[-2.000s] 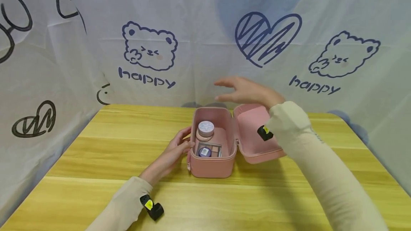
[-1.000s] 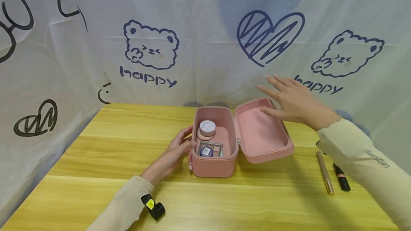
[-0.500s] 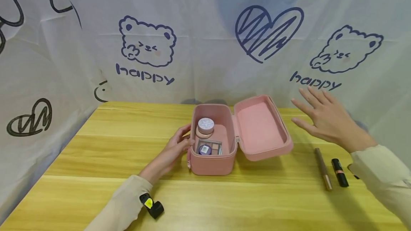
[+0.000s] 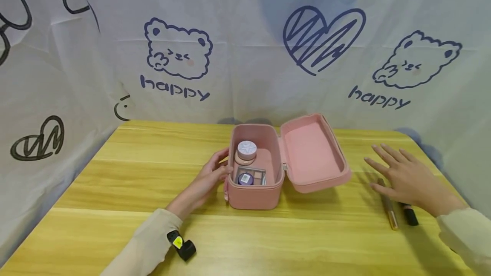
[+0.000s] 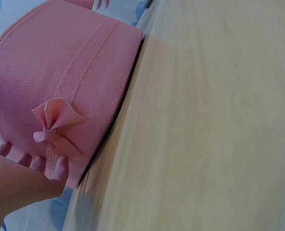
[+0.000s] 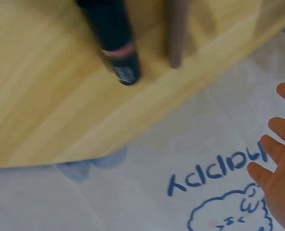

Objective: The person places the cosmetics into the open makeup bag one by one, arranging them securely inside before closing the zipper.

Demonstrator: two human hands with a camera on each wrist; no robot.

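A pink cosmetic case (image 4: 255, 198) stands on the table with its lid (image 4: 312, 152) swung over to the right. My left hand (image 4: 205, 182) rests against the case's left wall; in the left wrist view its fingertips touch the wall beside a pink bow (image 5: 55, 125). Inside lie a round pale container with a star pattern (image 4: 246, 149), an eyeshadow palette (image 4: 258, 173) and a small purple round pot (image 4: 245, 179). My right hand (image 4: 410, 182), fingers spread, hovers above a slim brown pen-like cosmetic (image 4: 391, 216) and a black tube with a pink band (image 4: 410, 216), holding nothing.
The wooden table (image 4: 153, 233) ends at the back against a white cloth (image 4: 245, 76) with bear and heart drawings. A beige disc (image 4: 243, 162) shows partly under the star-patterned container. A black wrist camera (image 4: 182, 246) sits on the left sleeve.
My right hand has moved from above the case and lid to the right and down over the two slim cosmetics. My left hand has stayed at the case.
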